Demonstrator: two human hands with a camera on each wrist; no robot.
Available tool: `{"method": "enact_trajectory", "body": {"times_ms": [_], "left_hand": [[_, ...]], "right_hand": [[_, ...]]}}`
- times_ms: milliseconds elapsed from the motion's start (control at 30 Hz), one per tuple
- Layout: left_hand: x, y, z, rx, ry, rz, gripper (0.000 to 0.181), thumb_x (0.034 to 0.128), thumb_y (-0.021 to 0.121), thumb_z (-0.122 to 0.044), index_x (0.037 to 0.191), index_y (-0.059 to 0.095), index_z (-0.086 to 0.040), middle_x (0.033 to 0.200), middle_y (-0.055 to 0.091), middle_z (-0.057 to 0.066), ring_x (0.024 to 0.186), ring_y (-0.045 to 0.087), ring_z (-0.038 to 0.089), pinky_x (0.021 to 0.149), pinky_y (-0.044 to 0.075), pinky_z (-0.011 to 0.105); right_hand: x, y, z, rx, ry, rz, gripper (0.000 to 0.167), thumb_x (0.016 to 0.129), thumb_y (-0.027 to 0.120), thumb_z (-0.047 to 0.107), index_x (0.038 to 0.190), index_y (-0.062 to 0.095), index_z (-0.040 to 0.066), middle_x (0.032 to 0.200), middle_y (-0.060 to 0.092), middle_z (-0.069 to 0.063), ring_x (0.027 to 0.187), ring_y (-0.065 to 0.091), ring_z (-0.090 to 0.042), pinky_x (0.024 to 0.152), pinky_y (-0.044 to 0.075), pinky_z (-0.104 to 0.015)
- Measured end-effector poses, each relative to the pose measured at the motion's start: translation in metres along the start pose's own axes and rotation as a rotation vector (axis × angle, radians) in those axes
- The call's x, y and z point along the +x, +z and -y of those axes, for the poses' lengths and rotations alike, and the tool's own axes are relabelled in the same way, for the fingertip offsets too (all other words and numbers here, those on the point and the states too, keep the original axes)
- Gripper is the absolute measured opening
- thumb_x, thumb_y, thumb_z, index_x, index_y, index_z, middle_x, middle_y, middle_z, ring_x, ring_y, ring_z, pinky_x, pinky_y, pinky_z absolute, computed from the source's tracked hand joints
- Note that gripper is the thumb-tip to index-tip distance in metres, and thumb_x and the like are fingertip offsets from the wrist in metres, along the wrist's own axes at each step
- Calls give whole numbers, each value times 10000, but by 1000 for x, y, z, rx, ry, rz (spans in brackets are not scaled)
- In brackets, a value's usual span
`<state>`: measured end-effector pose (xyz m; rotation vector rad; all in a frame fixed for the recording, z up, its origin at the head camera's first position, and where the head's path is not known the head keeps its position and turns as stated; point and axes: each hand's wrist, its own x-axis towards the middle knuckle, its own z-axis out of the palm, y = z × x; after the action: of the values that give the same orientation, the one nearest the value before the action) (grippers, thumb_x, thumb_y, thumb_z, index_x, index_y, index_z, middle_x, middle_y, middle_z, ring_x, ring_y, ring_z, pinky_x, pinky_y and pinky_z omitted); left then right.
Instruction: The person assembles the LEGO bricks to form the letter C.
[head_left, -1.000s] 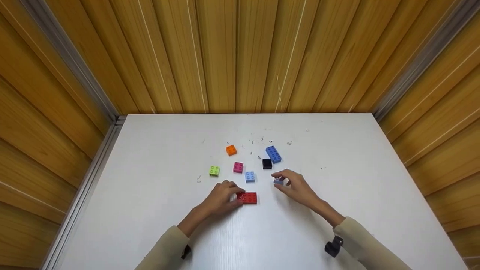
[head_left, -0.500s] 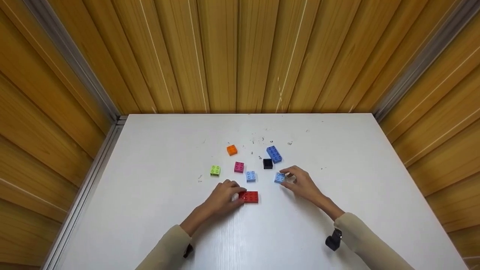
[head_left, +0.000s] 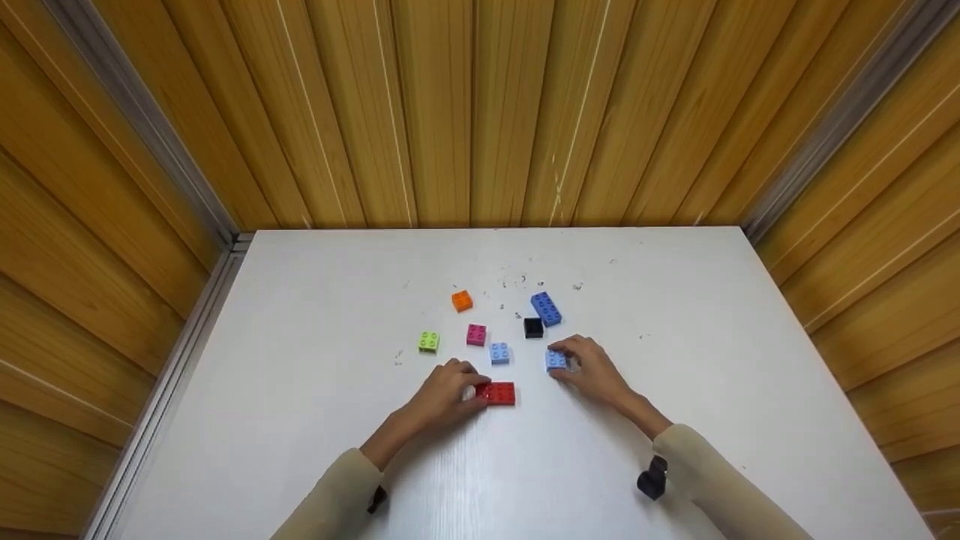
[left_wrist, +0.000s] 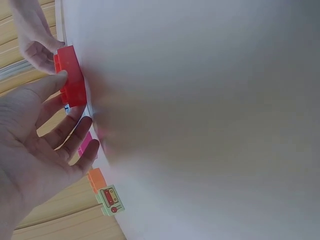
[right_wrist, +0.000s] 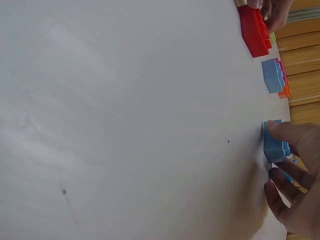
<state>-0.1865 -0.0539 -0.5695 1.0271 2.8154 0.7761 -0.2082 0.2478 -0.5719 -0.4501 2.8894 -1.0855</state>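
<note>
The left hand (head_left: 442, 397) pinches the left end of a red brick (head_left: 501, 393) between thumb and fingers; the brick lies on the white table. In the left wrist view the thumb presses the side of the red brick (left_wrist: 73, 75). To the right, the right hand (head_left: 596, 371) pinches a light blue brick (head_left: 556, 360), studs up. The right wrist view shows the thumb on the near side of this light blue brick (right_wrist: 274, 145). Between the hands, slightly farther back, stands a second light blue brick (head_left: 499, 353), touched by neither.
Farther back on the table (head_left: 315, 300) lie a magenta brick (head_left: 476, 334), a lime brick (head_left: 428, 342), an orange brick (head_left: 462, 301), a black brick (head_left: 533, 328) and a long blue brick (head_left: 546, 308). Wood-patterned walls (head_left: 435, 112) stand around the table.
The light blue brick in the right hand was tilted and mostly hidden, then turned studs up and shifted slightly. The left hand and red brick have barely moved.
</note>
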Motion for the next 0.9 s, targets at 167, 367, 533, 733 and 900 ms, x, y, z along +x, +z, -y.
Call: {"method": "enact_trajectory", "body": {"times_ms": [167,367,533,733,900], "left_hand": [[2,-3,2,-41,-30,21,332,930,755,-251,1218,751,-86,1093,710,93,992,592,225,874,492,345],[3,-3,2,-66,-56,26,339,944,737,-276,1238,746,-107,1137,709,81,1030,590,216,914,493,359],[2,-2,2,-70,-53,16,340,948,731,-282,1240,743,-107,1138,701,74,1031,582,213,913,488,359],[0,1,3,-70,-39,7,340,943,736,-273,1236,744,-100,1125,704,75,1026,583,218,905,480,362],[-1,3,4,-59,-31,3,340,939,740,-279,1229,748,-101,1113,709,74,1014,585,217,901,481,362]], "right_hand": [[-1,2,4,17,-6,21,381,872,792,90,1242,702,73,1215,696,-92,1108,591,-243,960,485,-434],[-3,1,6,27,-42,33,371,870,792,86,1229,704,59,1197,704,-94,1105,596,-248,952,490,-423],[-6,3,9,29,-57,42,378,867,797,98,1232,702,71,1176,704,-76,1049,586,-211,904,490,-348],[-9,4,18,46,-127,28,377,846,817,94,1205,708,58,1127,713,-82,994,608,-230,859,521,-318],[-11,6,28,51,-183,38,366,858,817,123,1199,705,53,1118,719,-79,1001,636,-255,848,555,-368]]}}
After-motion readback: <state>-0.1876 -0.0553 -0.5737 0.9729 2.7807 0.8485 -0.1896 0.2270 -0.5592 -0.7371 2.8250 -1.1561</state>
